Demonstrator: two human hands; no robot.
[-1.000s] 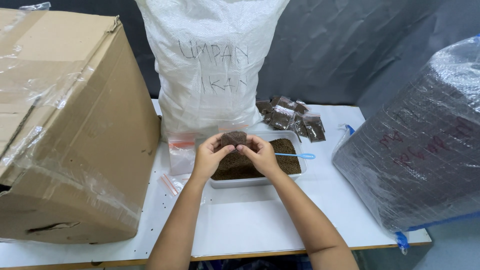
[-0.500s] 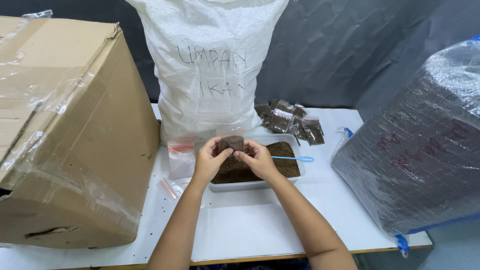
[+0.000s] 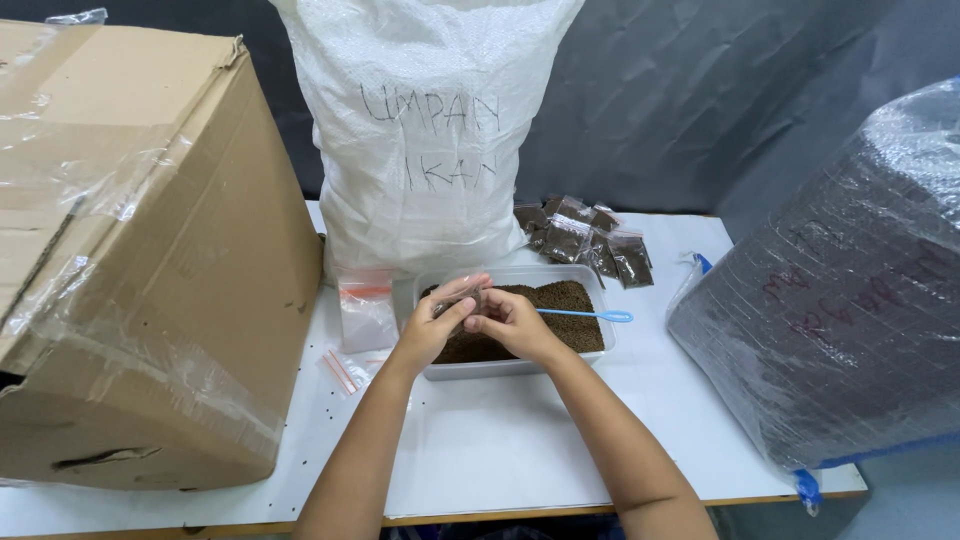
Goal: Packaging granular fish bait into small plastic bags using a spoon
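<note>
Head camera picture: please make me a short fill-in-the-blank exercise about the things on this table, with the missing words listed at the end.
1. Both hands, the left hand and the right hand, hold a small clear ______ over the tray.
2. The clear tray is filled with ______ granules.
3. The scoop lying across the tray is ______ in colour.
4. The big cardboard box stands on the ______ side of the table.

Missing words: bag; brown; blue; left

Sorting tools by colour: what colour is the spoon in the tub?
Light blue; the spoon shows clearly in the head view.
</note>
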